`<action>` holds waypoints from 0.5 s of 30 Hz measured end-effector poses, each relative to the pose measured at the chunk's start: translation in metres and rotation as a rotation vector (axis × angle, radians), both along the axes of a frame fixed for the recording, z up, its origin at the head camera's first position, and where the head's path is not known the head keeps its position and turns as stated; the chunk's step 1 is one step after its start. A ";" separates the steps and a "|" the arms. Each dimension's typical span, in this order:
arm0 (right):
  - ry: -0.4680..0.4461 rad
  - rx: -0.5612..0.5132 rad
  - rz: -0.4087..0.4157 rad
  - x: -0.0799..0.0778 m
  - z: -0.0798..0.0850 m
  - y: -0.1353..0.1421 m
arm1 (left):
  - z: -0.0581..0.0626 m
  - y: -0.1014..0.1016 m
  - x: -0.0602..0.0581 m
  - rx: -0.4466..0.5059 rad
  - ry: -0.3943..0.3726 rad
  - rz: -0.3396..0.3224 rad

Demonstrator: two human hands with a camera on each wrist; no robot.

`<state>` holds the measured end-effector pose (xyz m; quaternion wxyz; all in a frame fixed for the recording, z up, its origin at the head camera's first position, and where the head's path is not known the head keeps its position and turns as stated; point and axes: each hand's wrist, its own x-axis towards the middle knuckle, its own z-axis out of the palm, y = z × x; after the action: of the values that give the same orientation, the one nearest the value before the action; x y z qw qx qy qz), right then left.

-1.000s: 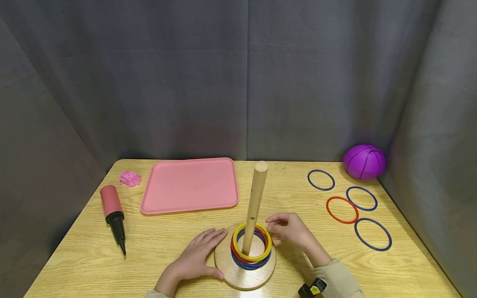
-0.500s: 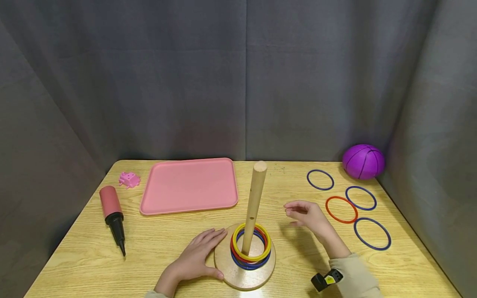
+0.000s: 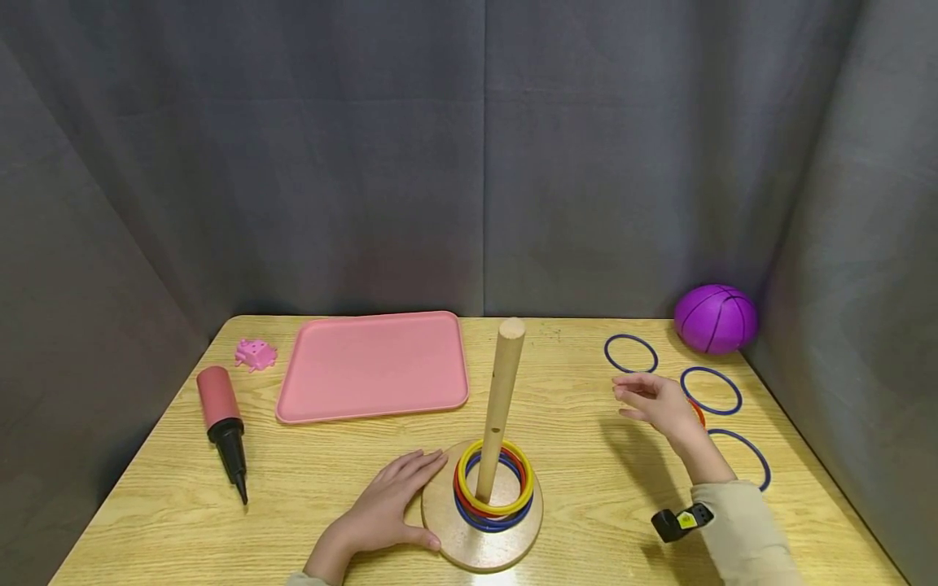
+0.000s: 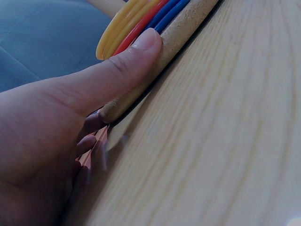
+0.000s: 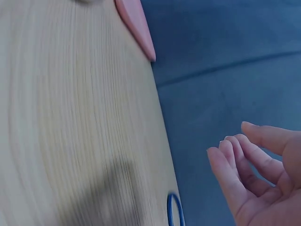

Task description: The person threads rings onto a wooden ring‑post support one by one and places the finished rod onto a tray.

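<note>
In the head view, a wooden ring-toss stand point(image 3: 479, 549) has an upright peg point(image 3: 506, 374). Yellow rings point(image 3: 523, 500), a red ring and blue rings are stacked round the foot of the peg. My left hand point(image 3: 384, 509) rests at the left side of the round base, fingers and thumb spread along its edge; the left wrist view shows the thumb point(image 4: 136, 52) straight against the rim, below the rings. My right hand point(image 3: 659, 403) hovers over the table at the right, fingers loosely bent and nothing in them. It partly hides a red ring point(image 3: 698, 413).
Blue rings lie on the right of the table: one at the back point(image 3: 632, 334), another point(image 3: 712, 369) beside the red ring, a third point(image 3: 767, 472) nearer. A purple ball point(image 3: 716, 317) sits behind them. On the left are a pink tray point(image 3: 374, 362), a hand pump point(image 3: 220, 399) and a pink toy point(image 3: 256, 354).
My right hand has moved away from beside the stacked rings, rightward and toward the back, up to the loose rings. The left hand and the stand have stayed in place.
</note>
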<state>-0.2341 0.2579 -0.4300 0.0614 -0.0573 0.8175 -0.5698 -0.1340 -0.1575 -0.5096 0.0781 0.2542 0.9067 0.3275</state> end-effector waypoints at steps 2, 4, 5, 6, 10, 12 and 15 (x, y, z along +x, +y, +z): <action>0.009 0.049 -0.031 -0.005 0.000 0.010 | 0.000 0.000 0.000 -0.002 0.000 0.001; 0.015 0.111 -0.056 -0.011 -0.001 0.020 | 0.000 0.000 0.000 -0.004 -0.003 0.002; 0.023 0.141 -0.065 -0.014 -0.002 0.026 | 0.000 0.000 0.000 -0.004 -0.006 0.002; 0.030 0.170 -0.073 -0.016 -0.003 0.031 | 0.000 0.000 0.000 -0.004 -0.009 0.002; 0.076 0.275 -0.093 -0.025 -0.006 0.049 | 0.001 0.000 0.000 -0.001 -0.014 0.001; 0.100 0.326 -0.105 -0.029 -0.008 0.056 | 0.001 0.000 0.000 0.001 -0.013 0.001; 0.132 0.435 -0.128 -0.033 -0.011 0.066 | 0.001 -0.001 0.000 -0.001 -0.007 0.002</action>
<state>-0.2673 0.3241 -0.4415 -0.0177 -0.0278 0.9252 -0.3780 -0.1335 -0.1581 -0.5085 0.0810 0.2519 0.9068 0.3282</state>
